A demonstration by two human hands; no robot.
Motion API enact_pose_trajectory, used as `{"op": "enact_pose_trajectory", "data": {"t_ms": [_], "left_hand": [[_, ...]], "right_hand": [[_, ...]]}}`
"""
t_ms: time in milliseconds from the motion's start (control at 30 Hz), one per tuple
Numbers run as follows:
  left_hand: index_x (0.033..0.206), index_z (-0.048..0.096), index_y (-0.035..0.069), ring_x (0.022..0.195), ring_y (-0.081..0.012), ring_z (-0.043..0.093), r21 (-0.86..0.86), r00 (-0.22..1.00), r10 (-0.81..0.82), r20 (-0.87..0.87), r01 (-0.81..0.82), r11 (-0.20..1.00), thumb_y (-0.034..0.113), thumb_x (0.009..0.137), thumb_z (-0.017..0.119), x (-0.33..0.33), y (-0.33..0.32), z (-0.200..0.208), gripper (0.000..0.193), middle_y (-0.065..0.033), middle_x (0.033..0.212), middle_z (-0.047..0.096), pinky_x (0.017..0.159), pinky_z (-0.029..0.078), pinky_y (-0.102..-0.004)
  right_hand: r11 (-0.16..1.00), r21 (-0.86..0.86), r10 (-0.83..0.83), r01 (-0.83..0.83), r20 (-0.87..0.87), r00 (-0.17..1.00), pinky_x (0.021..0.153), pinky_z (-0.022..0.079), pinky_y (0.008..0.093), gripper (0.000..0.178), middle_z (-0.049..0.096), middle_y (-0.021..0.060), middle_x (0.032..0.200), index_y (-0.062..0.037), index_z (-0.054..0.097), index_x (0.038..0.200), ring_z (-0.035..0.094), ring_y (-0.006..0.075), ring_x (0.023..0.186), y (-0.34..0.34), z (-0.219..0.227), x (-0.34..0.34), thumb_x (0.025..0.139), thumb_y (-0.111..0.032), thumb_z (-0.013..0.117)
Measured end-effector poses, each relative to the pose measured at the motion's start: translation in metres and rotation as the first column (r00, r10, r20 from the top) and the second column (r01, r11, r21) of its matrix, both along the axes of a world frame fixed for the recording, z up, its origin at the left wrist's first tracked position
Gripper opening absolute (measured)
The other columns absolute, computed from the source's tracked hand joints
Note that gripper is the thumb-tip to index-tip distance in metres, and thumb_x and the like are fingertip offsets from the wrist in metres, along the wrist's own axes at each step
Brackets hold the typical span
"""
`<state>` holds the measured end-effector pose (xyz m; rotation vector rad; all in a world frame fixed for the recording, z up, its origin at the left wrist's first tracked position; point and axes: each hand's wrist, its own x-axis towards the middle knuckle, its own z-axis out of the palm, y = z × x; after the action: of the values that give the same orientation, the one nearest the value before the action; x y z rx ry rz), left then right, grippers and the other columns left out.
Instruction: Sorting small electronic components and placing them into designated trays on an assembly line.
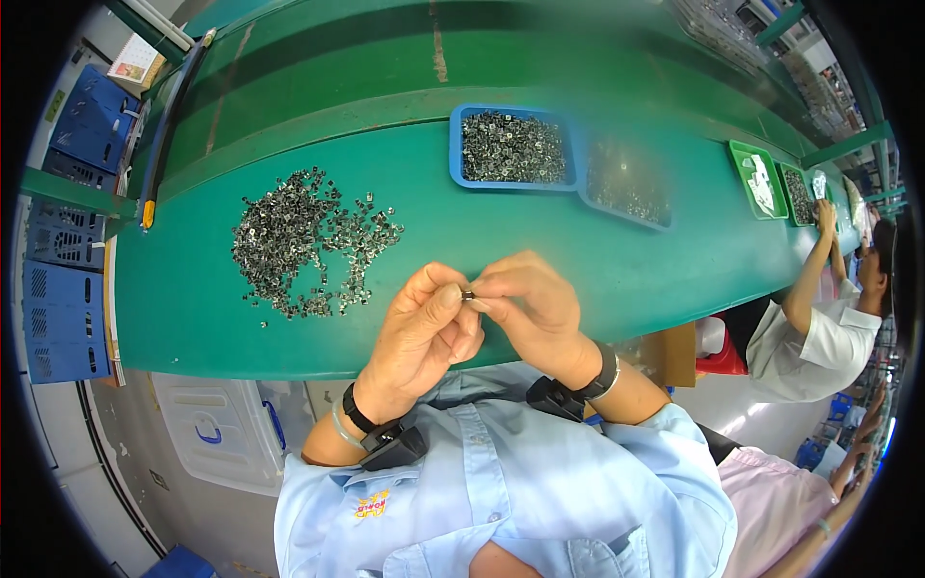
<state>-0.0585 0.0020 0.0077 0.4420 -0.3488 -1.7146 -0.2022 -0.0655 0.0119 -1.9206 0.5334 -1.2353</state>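
My left hand (416, 332) and my right hand (536, 306) meet above the near edge of the green table. Between the thumbs and fingertips of both is one small black-and-silver part (468, 296), too small to make out in detail. Both hands are closed in a pinch on it. To the left of them, a loose pile of small black-and-silver parts (281, 231) is spread on the table. Beyond my right hand stands a blue tray (455, 154) filled with similar small parts. A second blue tray (617, 220) beside it looks hazy and also holds small parts.
The green table (202, 318) runs across to the right, where a co-worker (819, 337) sits with hands by a green tray (777, 214). Blue crates (66, 318) are stacked at the left. Below the table edge is a lidded translucent bin (217, 424).
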Motion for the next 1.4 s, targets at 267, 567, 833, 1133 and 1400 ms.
{"op": "enact_pose_trajectory", "data": {"t_ms": [267,567,833,1133,1400], "left_hand": [[0.095,0.053,0.006,0.054,-0.0126,0.051,-0.053,0.998,-0.060,0.031,0.062,0.997,0.020,0.093,0.057,0.006,-0.001,0.000,0.015,-0.0074,0.079,0.062,0.046,0.040,-0.0250],[0.095,0.051,0.007,0.048,-0.0136,0.047,0.074,0.935,-0.064,0.348,0.040,0.996,0.023,0.094,0.056,0.014,-0.004,0.005,0.017,-0.0062,0.066,0.056,0.043,0.037,-0.0262],[0.093,0.050,0.005,0.050,-0.0130,0.048,0.085,0.960,-0.090,0.265,0.070,0.994,0.027,0.096,0.051,0.013,-0.006,0.011,0.022,-0.0070,0.066,0.057,0.045,0.038,-0.0253],[0.095,0.050,0.005,0.052,-0.0115,0.049,0.082,0.926,-0.112,0.359,0.088,0.993,0.027,0.097,0.050,0.010,-0.003,0.009,0.022,-0.0062,0.069,0.058,0.045,0.039,-0.0244],[0.097,0.050,0.007,0.055,-0.0115,0.053,0.042,0.905,-0.062,0.421,0.048,0.998,0.021,0.094,0.055,0.009,-0.001,0.006,0.016,-0.0056,0.073,0.059,0.045,0.040,-0.0239]], "right_hand": [[0.991,-0.128,0.030,-0.034,-0.038,0.999,0.059,0.050,0.0303,0.017,0.063,0.0071,0.083,-0.0062,0.063,0.090,0.062,0.0218,0.073,-0.002,0.002,-0.002,0.076,-0.001,0.069],[0.988,-0.133,0.056,-0.077,-0.154,0.987,0.059,0.051,0.0301,0.018,0.063,0.0065,0.082,-0.0062,0.062,0.092,0.062,0.0213,0.073,-0.008,-0.005,-0.006,0.076,-0.001,0.069],[0.998,0.006,0.060,-0.060,-0.093,0.994,0.062,0.051,0.0301,0.017,0.064,0.0055,0.084,-0.0079,0.062,0.092,0.062,0.0203,0.075,-0.006,-0.003,-0.006,0.078,-0.003,0.069],[0.997,0.063,0.053,-0.048,-0.087,0.995,0.064,0.050,0.0295,0.015,0.064,0.0060,0.084,-0.0074,0.062,0.091,0.062,0.0200,0.075,-0.003,-0.008,-0.010,0.079,-0.004,0.069],[0.993,0.122,0.020,-0.011,-0.078,0.997,0.063,0.051,0.0302,0.014,0.064,0.0067,0.082,-0.0074,0.061,0.089,0.062,0.0205,0.073,0.003,-0.006,-0.007,0.078,-0.003,0.069]]}}
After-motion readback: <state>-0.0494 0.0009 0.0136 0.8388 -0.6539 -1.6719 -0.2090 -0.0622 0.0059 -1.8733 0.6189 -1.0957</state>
